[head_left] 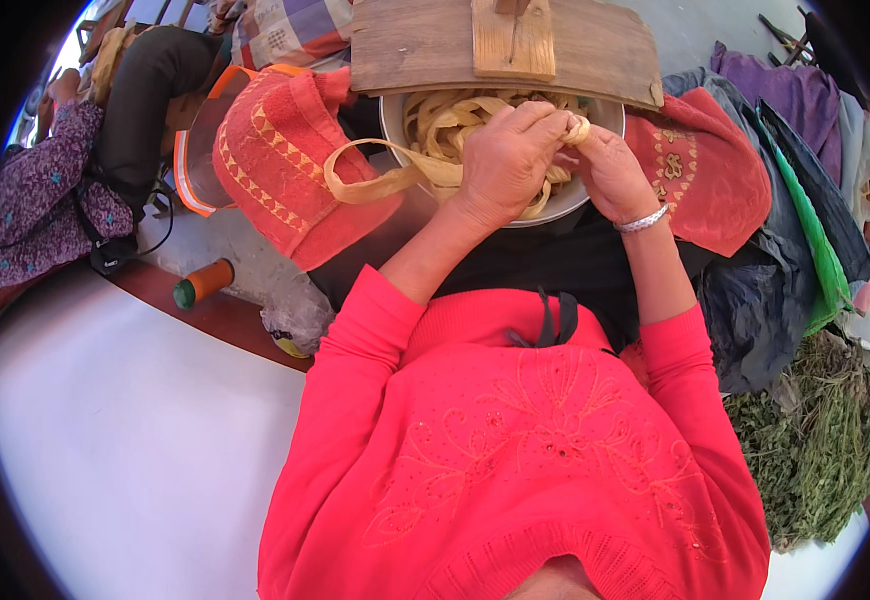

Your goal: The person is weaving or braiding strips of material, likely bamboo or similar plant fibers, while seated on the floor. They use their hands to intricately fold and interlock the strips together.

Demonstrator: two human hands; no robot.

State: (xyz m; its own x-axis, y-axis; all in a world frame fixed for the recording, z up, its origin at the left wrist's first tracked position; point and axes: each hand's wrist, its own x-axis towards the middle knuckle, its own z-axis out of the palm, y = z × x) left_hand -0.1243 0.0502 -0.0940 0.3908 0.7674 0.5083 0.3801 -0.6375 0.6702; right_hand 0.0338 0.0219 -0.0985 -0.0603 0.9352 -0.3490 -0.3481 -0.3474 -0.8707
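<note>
Over a round metal bowl (392,128) my two hands meet, close together. My left hand (510,160) is closed, its fingers pinching by the thumb of the other hand. My right hand (605,165) is curled round a small bunched end (577,130) of pale yellow strip. Long flat strips (445,110) of the same colour lie coiled in the bowl. One loop (367,188) hangs over the left rim, passing behind my left hand. My fingers partly hide the bunched end.
A wooden board (405,45) with a smaller block (515,50) overhangs the bowl's far side. Red towels (285,165) flank the bowl. An orange-green cylinder (203,284) lies at left, near a seated person's dark-clad leg (150,95). Clothes (805,110) and dried herbs (815,440) fill the right.
</note>
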